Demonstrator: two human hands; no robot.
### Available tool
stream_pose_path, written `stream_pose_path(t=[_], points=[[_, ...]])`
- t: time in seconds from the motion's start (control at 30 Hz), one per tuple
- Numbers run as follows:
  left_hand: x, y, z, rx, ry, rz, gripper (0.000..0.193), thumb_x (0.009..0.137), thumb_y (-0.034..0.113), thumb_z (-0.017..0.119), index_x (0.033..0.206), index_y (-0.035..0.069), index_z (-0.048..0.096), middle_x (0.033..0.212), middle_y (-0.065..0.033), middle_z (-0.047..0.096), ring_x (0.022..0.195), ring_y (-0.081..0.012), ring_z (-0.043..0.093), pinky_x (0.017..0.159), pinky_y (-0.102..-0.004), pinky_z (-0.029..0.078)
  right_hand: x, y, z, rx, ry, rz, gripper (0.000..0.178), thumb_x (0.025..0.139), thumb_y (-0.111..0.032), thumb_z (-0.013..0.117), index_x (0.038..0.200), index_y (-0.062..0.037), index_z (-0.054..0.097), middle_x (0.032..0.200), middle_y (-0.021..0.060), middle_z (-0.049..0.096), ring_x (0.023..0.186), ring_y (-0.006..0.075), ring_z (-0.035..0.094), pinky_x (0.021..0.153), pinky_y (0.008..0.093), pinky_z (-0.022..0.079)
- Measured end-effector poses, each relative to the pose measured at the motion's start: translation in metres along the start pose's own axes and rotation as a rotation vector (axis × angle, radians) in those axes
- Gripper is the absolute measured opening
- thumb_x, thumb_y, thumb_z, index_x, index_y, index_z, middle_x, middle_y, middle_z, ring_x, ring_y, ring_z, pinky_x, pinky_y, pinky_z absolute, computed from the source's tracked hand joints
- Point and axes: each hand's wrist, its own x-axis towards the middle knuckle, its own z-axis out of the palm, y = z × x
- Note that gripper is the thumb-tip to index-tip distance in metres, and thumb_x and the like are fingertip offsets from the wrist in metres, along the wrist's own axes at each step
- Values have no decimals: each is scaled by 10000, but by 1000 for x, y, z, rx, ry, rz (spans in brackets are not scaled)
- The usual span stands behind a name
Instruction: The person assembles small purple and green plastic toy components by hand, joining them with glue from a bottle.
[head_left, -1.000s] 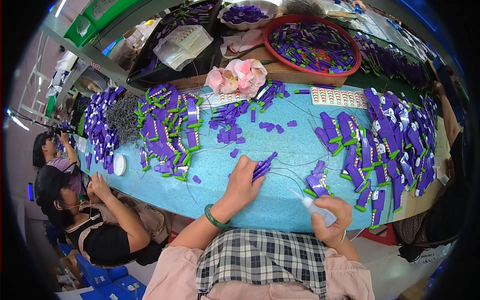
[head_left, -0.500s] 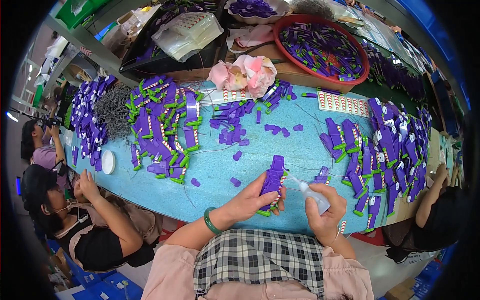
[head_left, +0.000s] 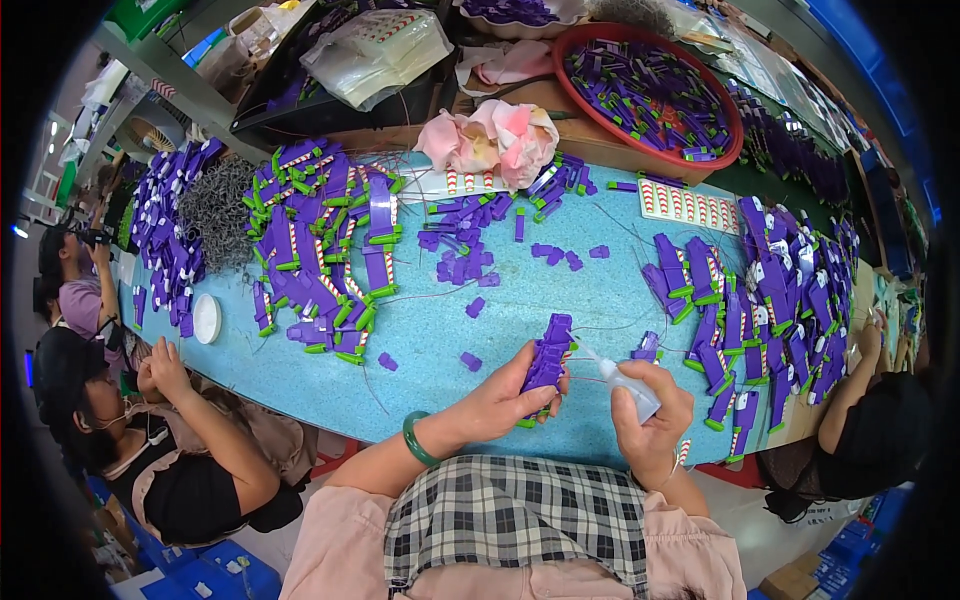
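Observation:
My left hand (head_left: pixel 503 400), with a green bangle above its wrist, is closed around a purple plastic part (head_left: pixel 548 362) with a green end, held tilted above the table. My right hand (head_left: pixel 652 420) grips a small translucent squeeze bottle (head_left: pixel 637 394). Its thin nozzle points up and left, close to the purple part's right edge; whether it touches I cannot tell. A thin wire runs near both hands. Just beyond the bottle lies a small purple-and-green piece (head_left: pixel 647 346). Loose small purple pieces (head_left: pixel 471 361) are scattered left of my left hand.
Heaped purple-and-green parts lie left (head_left: pixel 325 240) and right (head_left: pixel 765 310) on the blue table (head_left: pixel 420 340). Farther back are a crumpled pink cloth (head_left: pixel 490 143), a striped sticker sheet (head_left: pixel 688 206) and a red basin (head_left: pixel 738 130) of parts. Co-workers sit at both sides.
The purple part has turned slightly in my left hand, and the bottle has tipped a little while its nozzle stays by the part. The whole view has shifted slightly.

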Motion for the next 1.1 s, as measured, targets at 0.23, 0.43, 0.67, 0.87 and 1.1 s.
stream_pose_path(t=[0.23,0.43,0.67,0.87,1.1], points=[[3,-5,9,124,106,87,345,915,101,435,1217,29,286,959,-69,480,801,-134,503,707,-287,444,-7,0,-2,59,42,14,188,736,-49,589,917,4,594,642,56,589,509,102,533,466,231,389],[5,-2,14,267,135,54,349,898,49,425,1209,15,270,968,-86,490,808,-147,510,729,-300,448,-5,-1,-2,58,0,-15,210,708,-53,635,911,-4,607,730,110,643,544,168,603,486,256,442],[4,-3,12,445,147,58,367,895,45,425,1220,0,261,1026,-101,499,855,-146,523,752,-301,451,-1,-7,-1,19,-18,-3,209,704,-16,635,910,0,605,730,113,643,538,172,601,483,259,442],[4,-3,6,128,24,90,482,899,73,441,1312,36,194,1075,-87,461,865,-156,511,744,-315,464,-8,-3,-4,58,-4,13,192,705,-26,610,896,0,604,687,91,618,515,141,577,474,245,420],[5,-1,-1,-193,-24,126,506,906,109,459,1329,49,188,1073,-74,457,866,-156,508,757,-329,458,-6,-6,-3,59,-37,-36,177,707,-49,597,878,-1,608,653,68,598,522,112,554,478,232,399]])
